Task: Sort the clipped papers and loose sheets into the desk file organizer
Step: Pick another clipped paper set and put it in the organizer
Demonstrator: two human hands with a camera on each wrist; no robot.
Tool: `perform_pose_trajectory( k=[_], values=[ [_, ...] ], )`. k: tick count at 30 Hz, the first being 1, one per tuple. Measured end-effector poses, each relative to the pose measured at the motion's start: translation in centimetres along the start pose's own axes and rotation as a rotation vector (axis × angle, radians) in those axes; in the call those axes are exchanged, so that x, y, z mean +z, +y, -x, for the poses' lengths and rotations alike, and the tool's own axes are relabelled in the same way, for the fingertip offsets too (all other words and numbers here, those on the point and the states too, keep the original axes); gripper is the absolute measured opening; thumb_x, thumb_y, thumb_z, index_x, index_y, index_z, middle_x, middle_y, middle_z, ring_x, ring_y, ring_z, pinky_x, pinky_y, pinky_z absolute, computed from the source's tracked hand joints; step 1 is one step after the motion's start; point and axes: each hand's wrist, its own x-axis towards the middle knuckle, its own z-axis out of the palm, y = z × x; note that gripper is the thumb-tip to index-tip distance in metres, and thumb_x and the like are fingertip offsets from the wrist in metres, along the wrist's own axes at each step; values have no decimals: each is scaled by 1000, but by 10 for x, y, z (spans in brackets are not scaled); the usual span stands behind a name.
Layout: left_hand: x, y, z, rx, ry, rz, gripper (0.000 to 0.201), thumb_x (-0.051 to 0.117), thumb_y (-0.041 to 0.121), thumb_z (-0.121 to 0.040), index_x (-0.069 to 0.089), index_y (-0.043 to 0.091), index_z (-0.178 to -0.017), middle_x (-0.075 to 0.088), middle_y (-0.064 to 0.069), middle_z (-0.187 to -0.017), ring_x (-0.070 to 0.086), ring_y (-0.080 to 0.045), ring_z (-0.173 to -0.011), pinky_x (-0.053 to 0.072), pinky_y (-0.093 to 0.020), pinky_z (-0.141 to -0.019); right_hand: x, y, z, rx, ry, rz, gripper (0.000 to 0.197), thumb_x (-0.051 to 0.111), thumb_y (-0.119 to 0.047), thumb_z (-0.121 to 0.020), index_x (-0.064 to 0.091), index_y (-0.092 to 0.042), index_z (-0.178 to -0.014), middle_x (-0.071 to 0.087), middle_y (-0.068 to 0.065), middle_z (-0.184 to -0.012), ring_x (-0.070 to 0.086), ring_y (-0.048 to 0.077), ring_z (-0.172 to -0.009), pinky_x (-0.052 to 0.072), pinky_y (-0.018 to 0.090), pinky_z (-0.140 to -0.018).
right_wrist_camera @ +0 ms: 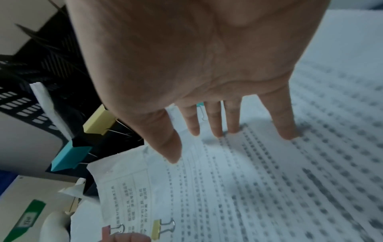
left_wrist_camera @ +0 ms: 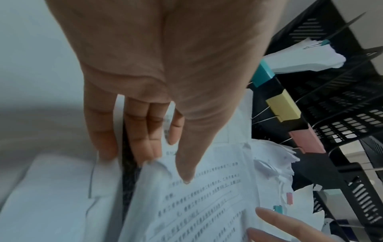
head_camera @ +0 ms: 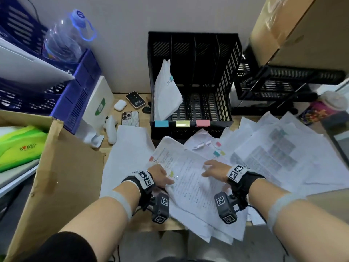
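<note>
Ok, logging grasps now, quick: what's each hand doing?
Left hand: grips the edge of the yellow-clipped paper bundle.
Right hand: open, fingers resting flat on that bundle.

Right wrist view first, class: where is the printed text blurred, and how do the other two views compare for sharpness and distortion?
Right wrist view: the print on the white printed sheet smears into grey dots toward the right, sharper near the yellow binder clip. Left wrist view: the left side is smeared; the text is fairly legible. Head view: sharpest, but wide-angle bending bows the black mesh file organizer.
</note>
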Motion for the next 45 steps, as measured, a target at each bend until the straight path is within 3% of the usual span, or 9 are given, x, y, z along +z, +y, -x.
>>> perform_pose_trajectory(
  k=[4,9,12,18,21,28,33,40,45],
  values=[
    [8,-1,3,33,-31,83,21,70,1,-86,53,13,-80,52,-15,-79,56,-25,-62,59,-40,-70,6,12,-9,-10,26,-67,69,63,-30,-89,29,-22,-148,38,7,-152,45,28,-132,40,32,-100],
    [3,11,13,192,148,-24,22,55,1,-86,58,22,-82,51,-1,-66,47,-17,-58,43,-30,-71,-9,15,-11,-97,276,77,72,65,-35,-78,34,-24,-143,40,10,-144,50,29,-124,44,34,-97],
    [-6,24,28,242,182,15,24,53,2,-88,61,23,-83,50,-1,-58,40,-14,-46,37,-20,-53,-25,11,0,-194,397,64,69,66,-28,-80,37,-21,-143,41,13,-142,48,30,-126,43,36,-103],
    [-22,57,49,219,249,194,21,62,2,-87,66,15,-103,62,-12,-83,62,-25,-71,56,-28,-57,-48,19,15,-270,352,-101,35,49,-11,-90,65,-5,-121,56,6,-139,57,17,-98,43,22,-64],
    [-18,64,53,176,199,250,25,63,-8,-82,69,6,-101,66,-20,-105,69,-37,-92,64,-41,-70,-53,30,22,-220,371,-254,28,51,-10,-87,70,-5,-108,70,18,-111,63,28,-88,50,28,-70],
    [-6,77,54,182,175,304,19,61,-4,-89,67,4,-105,68,-17,-93,69,-25,-76,64,-41,-78,-64,46,31,-175,351,-337,23,55,-11,-91,70,-4,-107,69,14,-112,59,25,-89,42,23,-63],
    [0,91,61,239,168,326,21,51,2,-99,63,9,-114,71,-16,-95,70,-21,-72,63,-29,-60,-67,50,38,-198,389,-401,21,56,-11,-91,69,-10,-108,69,10,-110,60,25,-95,47,27,-70],
    [-25,114,75,401,305,337,27,45,0,-100,66,7,-115,72,-20,-96,75,-32,-77,64,-44,-73,-79,21,50,-242,741,-169,62,72,-33,-77,42,-16,-129,46,11,-126,54,29,-112,47,38,-96],
    [-48,151,99,576,404,386,28,45,-1,-94,69,13,-95,73,-19,-87,75,-30,-72,64,-48,-73,-75,-41,92,-433,364,-89,97,71,-70,-63,31,-28,-141,49,3,-118,63,21,-91,60,34,-58]
  ],
)
